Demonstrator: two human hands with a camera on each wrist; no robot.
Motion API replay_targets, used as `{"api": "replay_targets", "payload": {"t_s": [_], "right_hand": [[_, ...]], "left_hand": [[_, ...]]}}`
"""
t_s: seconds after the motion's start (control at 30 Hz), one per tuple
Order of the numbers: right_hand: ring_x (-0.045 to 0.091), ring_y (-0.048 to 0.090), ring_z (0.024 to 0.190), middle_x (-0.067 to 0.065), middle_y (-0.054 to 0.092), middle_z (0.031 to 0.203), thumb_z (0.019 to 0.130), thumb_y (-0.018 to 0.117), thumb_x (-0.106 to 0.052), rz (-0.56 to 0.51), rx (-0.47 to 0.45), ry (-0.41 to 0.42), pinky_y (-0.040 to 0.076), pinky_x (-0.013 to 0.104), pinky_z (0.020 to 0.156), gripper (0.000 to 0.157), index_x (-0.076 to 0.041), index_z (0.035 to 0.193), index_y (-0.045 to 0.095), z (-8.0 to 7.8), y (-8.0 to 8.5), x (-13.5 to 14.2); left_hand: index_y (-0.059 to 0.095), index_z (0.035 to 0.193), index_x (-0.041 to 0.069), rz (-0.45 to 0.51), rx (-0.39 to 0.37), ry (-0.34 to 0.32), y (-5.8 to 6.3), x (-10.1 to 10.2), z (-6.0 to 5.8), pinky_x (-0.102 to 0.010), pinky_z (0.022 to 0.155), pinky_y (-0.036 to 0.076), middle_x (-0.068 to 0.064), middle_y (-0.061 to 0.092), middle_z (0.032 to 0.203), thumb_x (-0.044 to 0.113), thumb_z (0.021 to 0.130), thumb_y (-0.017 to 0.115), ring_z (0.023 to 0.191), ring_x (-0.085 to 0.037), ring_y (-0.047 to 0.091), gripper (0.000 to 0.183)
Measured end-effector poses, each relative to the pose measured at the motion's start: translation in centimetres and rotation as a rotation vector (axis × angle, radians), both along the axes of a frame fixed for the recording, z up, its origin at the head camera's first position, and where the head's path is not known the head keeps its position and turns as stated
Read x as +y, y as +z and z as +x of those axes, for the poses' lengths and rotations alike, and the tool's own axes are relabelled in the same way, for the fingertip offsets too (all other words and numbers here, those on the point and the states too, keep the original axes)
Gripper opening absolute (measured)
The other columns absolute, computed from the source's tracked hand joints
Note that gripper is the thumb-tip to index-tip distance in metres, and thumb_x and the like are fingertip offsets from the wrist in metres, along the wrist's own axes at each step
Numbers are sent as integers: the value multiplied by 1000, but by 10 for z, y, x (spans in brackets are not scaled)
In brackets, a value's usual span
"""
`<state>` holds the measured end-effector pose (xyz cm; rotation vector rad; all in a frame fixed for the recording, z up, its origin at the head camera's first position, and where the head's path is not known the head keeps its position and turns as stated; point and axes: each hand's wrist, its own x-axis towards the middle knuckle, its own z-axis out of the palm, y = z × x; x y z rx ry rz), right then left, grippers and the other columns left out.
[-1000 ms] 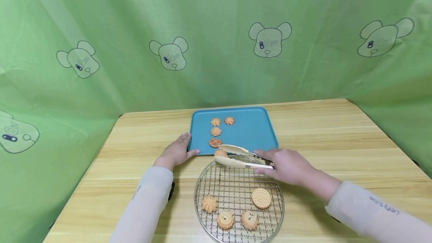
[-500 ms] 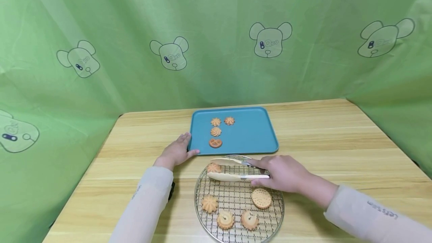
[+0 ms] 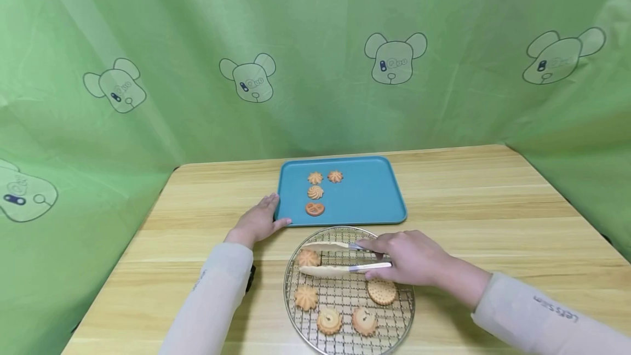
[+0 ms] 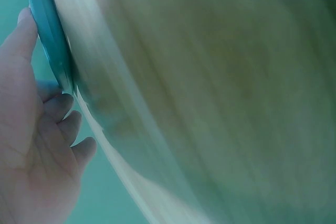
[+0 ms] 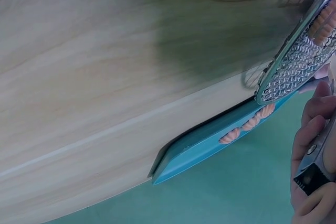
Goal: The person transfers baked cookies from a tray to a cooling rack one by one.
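Note:
My left hand [image 3: 256, 223] rests at the near left corner of a blue tray [image 3: 365, 196], its thumb on the rim in the left wrist view. My right hand [image 3: 414, 259] grips a pair of tongs [image 3: 325, 271] with pale tips and metal handles. Between those tips is a flower-shaped cookie [image 3: 308, 258], at the left part of a round wire rack [image 3: 340, 284]; whether the tips touch it I cannot tell. On the tray lie a pretzel-shaped cookie [image 3: 315, 209], a swirl cookie [image 3: 315, 192] and two flower-shaped cookies [image 3: 335, 176].
Nearer on the rack are another flower-shaped cookie [image 3: 306, 297], two round cookies with scalloped edges [image 3: 329, 321] and a dotted round cookie [image 3: 382, 291], partly under my right hand. The rack stands just in front of the tray on a wooden table [image 3: 473, 196]. Green cloth [image 3: 320, 125] hangs behind.
My right hand has brought the tongs and the flower-shaped cookie from the tray's near edge back toward me and left, onto the rack. The tong tips now stand wider apart. My left hand has stayed.

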<state>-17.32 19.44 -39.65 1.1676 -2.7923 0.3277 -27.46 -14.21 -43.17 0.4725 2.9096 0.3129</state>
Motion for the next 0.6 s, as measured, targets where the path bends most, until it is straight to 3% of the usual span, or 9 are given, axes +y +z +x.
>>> {"api": "replay_targets", "payload": {"t_s": [0.6], "right_hand": [[-1,46,60,-14,58,76,79,69,-55,32,-18,11,46,24,51,63,-17,129,62,1,-1,-1]], "left_hand": [[18,150,0,-11,-5,7,1,1,0,-41,115,18,-12,15,157,56,93,48,142,-29,15,85]]}}
